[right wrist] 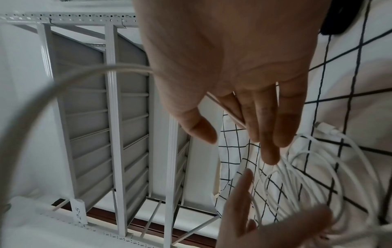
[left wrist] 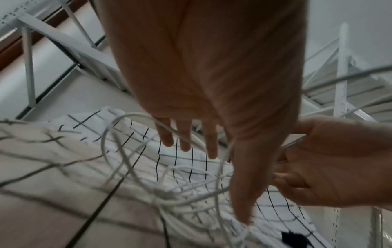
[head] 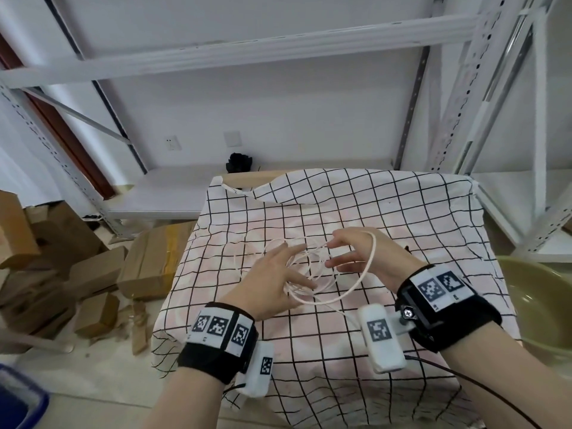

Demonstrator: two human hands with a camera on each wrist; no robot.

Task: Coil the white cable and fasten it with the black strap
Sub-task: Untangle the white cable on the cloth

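A counter draped in a white cloth with a black grid (head: 402,212) fills the middle. Above it, the left hand (head: 275,280) spreads straight fingers through loose loops of white cable (head: 312,267). The right hand (head: 365,252) pinches a strand, one large loop hanging over it. Cardboard boxes (head: 62,252) lie at left, white shelving (head: 235,54) beyond.

cable (left wrist: 118,161): near loops blurred in left wrist view — turns cannot be counted
strap (left wrist: 295,239): cut by bottom edge, shape unclear
left hand (right wrist: 273,229): blurred, partly out of right wrist view
cable grip: undetermined — fingers overlap strands
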